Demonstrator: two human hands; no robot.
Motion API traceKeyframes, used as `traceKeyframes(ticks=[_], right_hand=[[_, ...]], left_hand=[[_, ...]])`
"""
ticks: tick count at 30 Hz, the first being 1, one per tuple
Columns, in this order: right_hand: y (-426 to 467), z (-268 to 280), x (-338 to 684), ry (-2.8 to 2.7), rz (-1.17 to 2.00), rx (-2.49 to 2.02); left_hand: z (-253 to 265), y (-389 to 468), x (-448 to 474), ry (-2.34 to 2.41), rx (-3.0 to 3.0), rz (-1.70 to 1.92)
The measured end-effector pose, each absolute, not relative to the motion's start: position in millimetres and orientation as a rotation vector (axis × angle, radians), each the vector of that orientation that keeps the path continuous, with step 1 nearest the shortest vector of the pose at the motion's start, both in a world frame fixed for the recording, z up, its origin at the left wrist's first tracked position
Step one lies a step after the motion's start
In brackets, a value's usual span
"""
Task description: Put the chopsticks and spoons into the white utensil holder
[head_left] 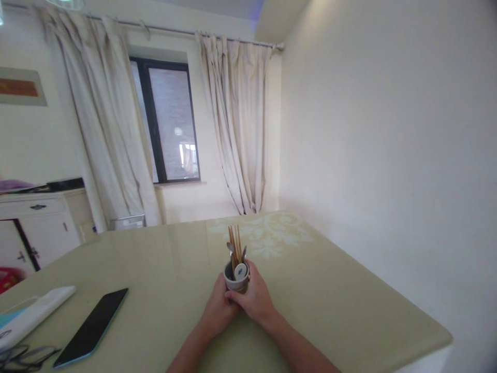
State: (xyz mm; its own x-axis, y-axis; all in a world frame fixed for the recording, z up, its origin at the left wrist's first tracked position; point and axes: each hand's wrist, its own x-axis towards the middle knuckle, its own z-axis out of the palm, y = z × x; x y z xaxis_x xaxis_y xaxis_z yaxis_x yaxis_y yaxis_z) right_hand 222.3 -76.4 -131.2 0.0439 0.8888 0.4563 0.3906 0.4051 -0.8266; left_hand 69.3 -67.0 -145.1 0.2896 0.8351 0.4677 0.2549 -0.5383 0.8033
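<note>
Both my hands wrap around a small grey cup point(235, 284) at the middle of the table. My left hand point(220, 305) closes on its left side, and my right hand point(257, 294) on its right, with the thumb across the front. Several wooden chopsticks point(235, 243) stand upright in the cup. Metal spoons point(230, 247) poke out beside them, and a white ceramic spoon point(240, 271) with a small blue mark leans at the front rim. My fingers hide the cup's lower part, so I cannot tell whether it touches the table.
On the table point(163, 280) at the left lie a dark tablet point(93, 326), a white flat device point(37, 316) and a black cable or glasses point(29, 357). A wall point(388, 155) runs along the right edge. A white cabinet point(46, 223) stands beyond, at the far left.
</note>
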Motion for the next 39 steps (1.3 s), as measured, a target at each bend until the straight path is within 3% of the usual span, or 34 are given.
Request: traceKeyframes(ticks=[9, 24, 28, 31, 36, 39], right_hand=[[-57, -128, 265, -1.419, 0.323, -1.291], [-13, -142, 347, -1.134, 0.111, -1.440], [-30, -132, 328, -1.108, -0.199, -1.409], [-51, -127, 297, -1.377, -0.322, -1.234], [-71, -127, 244, -2.220, 0.006, -0.912], [-65, -126, 231, -2.393, 0.106, -0.795]], left_hand=[[-155, -65, 63, 1.269, 2.091, 0.968], [-156, -61, 61, 1.330, 2.204, 0.804], [-146, -58, 65, 1.395, 2.287, 0.728], [-142, -53, 71, 1.421, 2.352, 0.745], [-166, -40, 74, 1.301, 2.489, 0.874], [-184, -35, 71, 1.236, 2.514, 0.898]])
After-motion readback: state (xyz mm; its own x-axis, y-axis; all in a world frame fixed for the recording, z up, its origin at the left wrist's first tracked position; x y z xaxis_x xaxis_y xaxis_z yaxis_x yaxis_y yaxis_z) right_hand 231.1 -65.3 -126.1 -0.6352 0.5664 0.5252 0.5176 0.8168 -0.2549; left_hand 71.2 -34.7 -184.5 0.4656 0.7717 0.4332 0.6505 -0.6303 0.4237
